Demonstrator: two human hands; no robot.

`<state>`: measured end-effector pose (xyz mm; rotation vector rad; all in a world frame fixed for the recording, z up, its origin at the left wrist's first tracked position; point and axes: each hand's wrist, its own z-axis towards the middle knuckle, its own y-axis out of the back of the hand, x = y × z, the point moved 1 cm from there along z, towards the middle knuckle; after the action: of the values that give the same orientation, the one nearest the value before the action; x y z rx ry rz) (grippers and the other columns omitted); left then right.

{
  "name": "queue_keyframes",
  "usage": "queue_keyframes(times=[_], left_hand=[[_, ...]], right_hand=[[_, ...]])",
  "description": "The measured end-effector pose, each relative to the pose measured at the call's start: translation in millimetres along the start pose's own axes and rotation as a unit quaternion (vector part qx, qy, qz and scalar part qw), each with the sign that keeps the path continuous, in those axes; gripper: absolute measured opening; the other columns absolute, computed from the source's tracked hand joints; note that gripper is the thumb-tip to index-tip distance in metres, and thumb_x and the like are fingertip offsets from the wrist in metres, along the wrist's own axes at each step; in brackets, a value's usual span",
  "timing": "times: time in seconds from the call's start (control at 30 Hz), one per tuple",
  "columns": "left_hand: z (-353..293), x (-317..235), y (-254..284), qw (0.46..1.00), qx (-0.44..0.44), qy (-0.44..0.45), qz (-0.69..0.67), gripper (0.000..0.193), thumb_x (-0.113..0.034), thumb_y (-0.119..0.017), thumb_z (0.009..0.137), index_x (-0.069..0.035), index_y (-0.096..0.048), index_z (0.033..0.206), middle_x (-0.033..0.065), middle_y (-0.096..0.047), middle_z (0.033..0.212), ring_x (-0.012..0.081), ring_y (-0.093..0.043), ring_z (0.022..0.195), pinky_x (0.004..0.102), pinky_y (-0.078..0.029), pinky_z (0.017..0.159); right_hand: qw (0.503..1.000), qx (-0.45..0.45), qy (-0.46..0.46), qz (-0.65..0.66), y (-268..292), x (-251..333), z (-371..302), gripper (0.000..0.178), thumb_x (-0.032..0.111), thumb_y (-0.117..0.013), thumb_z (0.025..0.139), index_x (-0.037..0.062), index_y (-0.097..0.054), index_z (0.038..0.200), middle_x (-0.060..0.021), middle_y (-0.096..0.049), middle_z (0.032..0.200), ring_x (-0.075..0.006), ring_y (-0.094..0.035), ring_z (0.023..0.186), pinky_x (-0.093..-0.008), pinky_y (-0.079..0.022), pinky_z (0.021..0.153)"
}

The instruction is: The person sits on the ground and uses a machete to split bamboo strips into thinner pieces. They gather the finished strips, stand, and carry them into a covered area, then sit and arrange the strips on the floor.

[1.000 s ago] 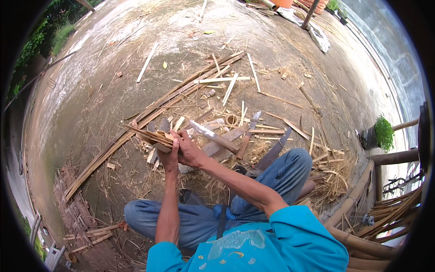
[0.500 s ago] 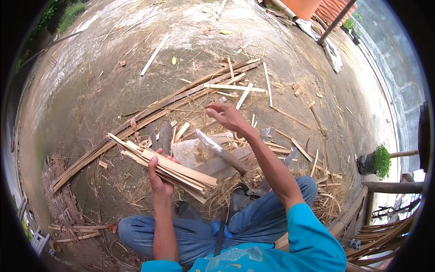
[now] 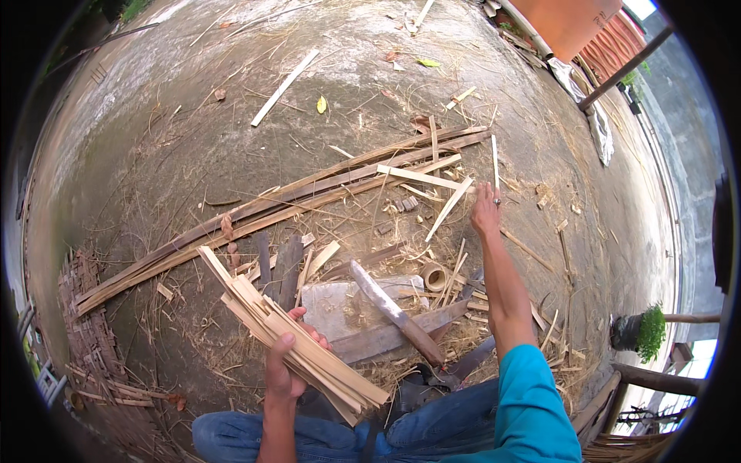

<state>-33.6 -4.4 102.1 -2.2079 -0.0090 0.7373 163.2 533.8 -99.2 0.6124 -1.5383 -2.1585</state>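
Observation:
A bundle of flat, pale split bamboo strips (image 3: 297, 339) is gripped in my left hand (image 3: 287, 366), thumb on top and fingers beneath. My arm stretches out to the right, and my right hand (image 3: 486, 210) is down at the ends of some loose strips on the ground. Its fingers are curled and the tips hidden, so what they hold does not show. One pale strip (image 3: 495, 160) runs away from the fingers; another strip (image 3: 421, 177) ends beside them. A large knife (image 3: 386, 305) with a wooden handle leans across a pale block (image 3: 324, 305) in front of me.
Long bamboo lengths (image 3: 309, 187) lie diagonally across the ground beyond the block. A hollow bamboo ring (image 3: 434, 275) sits among shavings and scraps. A dark plank (image 3: 394, 334) lies under the knife. At the right stands a potted plant (image 3: 651, 333), near a wooden rail (image 3: 660, 380).
My right hand has moved from above the block out to the right and down to the loose strips. The bundle in my left hand has tilted more steeply. The view has shifted.

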Motion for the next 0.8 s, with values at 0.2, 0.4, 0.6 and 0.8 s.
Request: queue_keyframes(times=[0.2,0.4,0.6,0.8], left_hand=[[5.3,1.7,3.9,1.0,-0.025,0.006,0.005,0.068,-0.029,-0.066,0.089,0.0,-0.037,0.144,0.0128,-0.061,0.097,0.0279,-0.065,0.093,0.0496,-0.056,0.089],[4.9,2.9,-7.7,1.0,0.011,0.013,-0.004,0.063,-0.024,-0.067,0.089,0.001,-0.041,0.141,0.014,-0.061,0.096,0.0277,-0.065,0.092,0.0476,-0.058,0.087],[-6.2,6.8,-20.8,0.998,0.054,-0.015,0.025,0.059,-0.024,-0.068,0.089,0.001,-0.046,0.137,0.016,-0.063,0.092,0.0289,-0.068,0.086,0.0443,-0.06,0.081],[-3.8,13.2,-20.0,0.996,0.089,-0.008,0.031,0.063,-0.034,-0.069,0.091,-0.002,-0.045,0.139,0.0126,-0.063,0.092,0.0268,-0.068,0.087,0.0441,-0.059,0.083]], right_hand=[[0.968,0.152,-0.041,0.194,19.8,49.7,-29.9,0.017,0.018,-0.063,0.095,0.0039,-0.065,0.105,-0.0188,-0.068,0.099,-0.039,-0.065,0.097,-0.0508,-0.051,0.083],[0.938,0.077,-0.064,0.332,78.9,48.8,-56.7,0.033,0.028,-0.057,0.105,0.0,-0.064,0.09,-0.0202,-0.061,0.076,-0.0384,-0.06,0.076,-0.0485,-0.046,0.07],[0.931,-0.101,-0.113,0.333,159.9,41.9,-79.8,0.032,0.029,-0.057,0.105,-0.002,-0.063,0.098,-0.0197,-0.06,0.089,-0.0362,-0.059,0.083,-0.0461,-0.046,0.076],[0.844,-0.067,-0.209,0.489,226.1,43.7,-103.6,0.033,0.032,-0.058,0.106,0.0003,-0.063,0.098,-0.0081,-0.06,0.078,-0.0185,-0.057,0.072,-0.0357,-0.046,0.066]])
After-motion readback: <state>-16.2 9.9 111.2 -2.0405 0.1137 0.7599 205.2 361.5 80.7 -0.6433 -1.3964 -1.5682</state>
